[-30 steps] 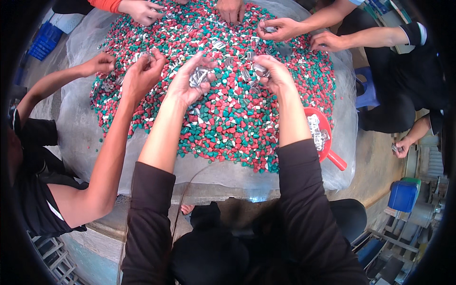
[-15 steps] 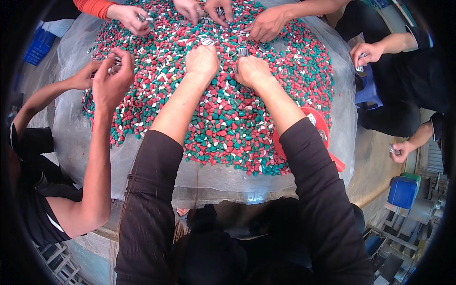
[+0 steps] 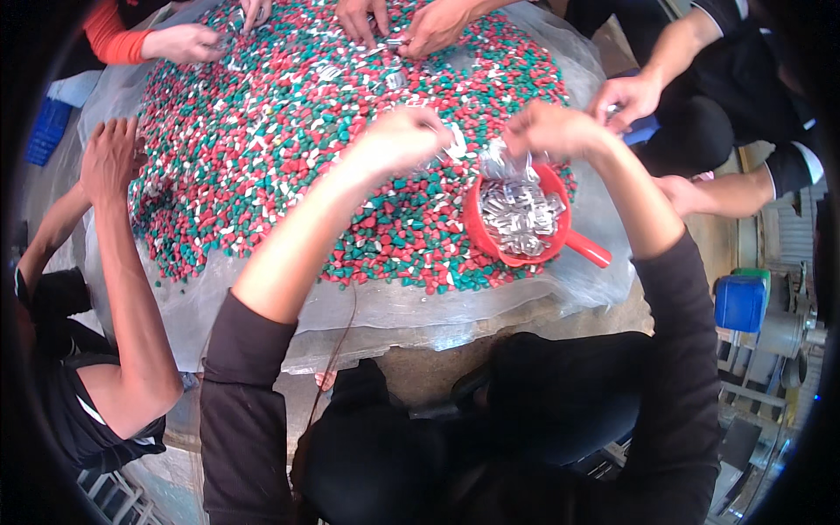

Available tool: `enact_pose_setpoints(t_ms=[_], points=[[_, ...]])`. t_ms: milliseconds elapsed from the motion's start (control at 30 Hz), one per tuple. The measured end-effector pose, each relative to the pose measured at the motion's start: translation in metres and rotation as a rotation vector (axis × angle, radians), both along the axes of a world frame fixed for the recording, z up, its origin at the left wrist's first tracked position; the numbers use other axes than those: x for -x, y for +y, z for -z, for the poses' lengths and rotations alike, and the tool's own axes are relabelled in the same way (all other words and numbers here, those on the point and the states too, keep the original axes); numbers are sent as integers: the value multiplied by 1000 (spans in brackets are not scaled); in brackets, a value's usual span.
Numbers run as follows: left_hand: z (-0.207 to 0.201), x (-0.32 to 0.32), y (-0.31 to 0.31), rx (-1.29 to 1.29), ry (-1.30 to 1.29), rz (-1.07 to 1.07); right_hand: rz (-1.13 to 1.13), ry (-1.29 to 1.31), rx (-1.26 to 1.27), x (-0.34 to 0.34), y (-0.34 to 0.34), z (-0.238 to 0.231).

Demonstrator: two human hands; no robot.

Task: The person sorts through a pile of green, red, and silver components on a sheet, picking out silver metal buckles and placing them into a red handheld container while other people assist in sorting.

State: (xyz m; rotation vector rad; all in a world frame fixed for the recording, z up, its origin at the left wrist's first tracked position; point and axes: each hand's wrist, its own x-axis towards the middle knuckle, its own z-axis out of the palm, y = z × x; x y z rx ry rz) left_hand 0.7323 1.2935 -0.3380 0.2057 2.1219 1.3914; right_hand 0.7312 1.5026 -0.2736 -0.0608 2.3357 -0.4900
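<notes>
Above a broad heap of small red, green and white cone-shaped stones, both my hands are smeared by motion. My left hand is closed, with a shiny metal piece at its fingertips. To its right, my right hand is bent downward with its fingers drawn together. Blurred shiny metal pieces show right under those fingers, over the rim of a red pan. Many looped silvery metal pieces lie in the pan. Their exact kind is unclear.
Translucent plastic sheeting lies under the heap. Other people's hands work around it: a raised hand at left, several at the far side, and a hand close to my right arm. A blue container stands at far right.
Both my hands have left the stones and moved right, the right one to above the pan. The pan, earlier mostly behind my right sleeve, now shows. The view has shifted.
</notes>
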Motion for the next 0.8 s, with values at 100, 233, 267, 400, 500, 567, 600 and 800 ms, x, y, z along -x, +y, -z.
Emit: enact_pose_setpoints(t_ms=[100, 233, 267, 400, 500, 567, 600, 800], points=[[-10, -32, 58, 122, 207, 212, -157, 200, -114, -45, 34, 11], [-3, -55, 77, 18, 525, 98, -251, 354, -119, -84, 17, -9], [-9, -55, 71, 19, 558, 100, -258, 422, -147, -91, 11, -14], [17, -21, 19, 236, 720, -119, -368, 480, -203, -62, -26, -16], [69, 24, -6, 396, 733, -120, -338, 577, -102, -5, -52, 19], [88, 31, -1, 463, 812, 16, -234, 448, -271, 37, -62, 60], [90, 29, 0, 579, 821, 95, -221, 403, -298, 48, -70, 75], [99, 28, -15, 371, 781, -9, -88, 512, -179, 72, -70, 137]])
